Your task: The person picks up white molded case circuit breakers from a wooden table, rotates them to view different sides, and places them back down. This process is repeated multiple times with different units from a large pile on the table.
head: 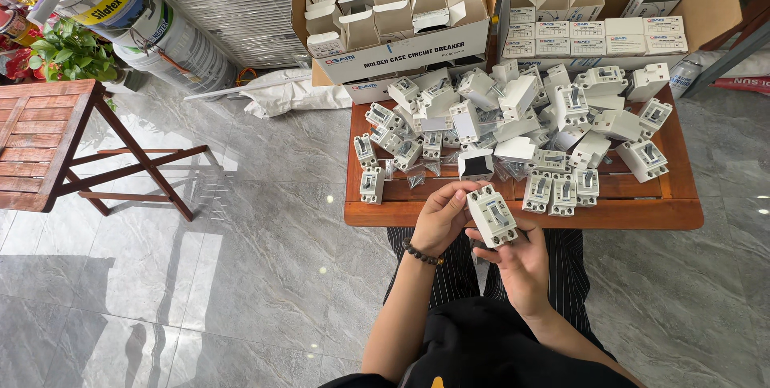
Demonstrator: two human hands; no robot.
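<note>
Both my hands hold one white circuit breaker [492, 215] with a small grey switch, just in front of the low wooden table's [513, 213] near edge. My left hand [439, 217], with a dark bead bracelet on the wrist, grips its left side. My right hand [523, 264] supports it from below and the right. On the table lies a heap of several more white breakers [513, 119], with a neat row of three [561, 191] close to my right hand. A small dark-faced box [476, 165] stands just beyond my fingers.
Two open cardboard cartons [401, 15] [609, 11] full of small white boxes stand behind the table. A folding wooden table [48, 143] is at the left, with a plant [72, 51] and large paint buckets [136, 19] behind it. Grey marble floor surrounds everything.
</note>
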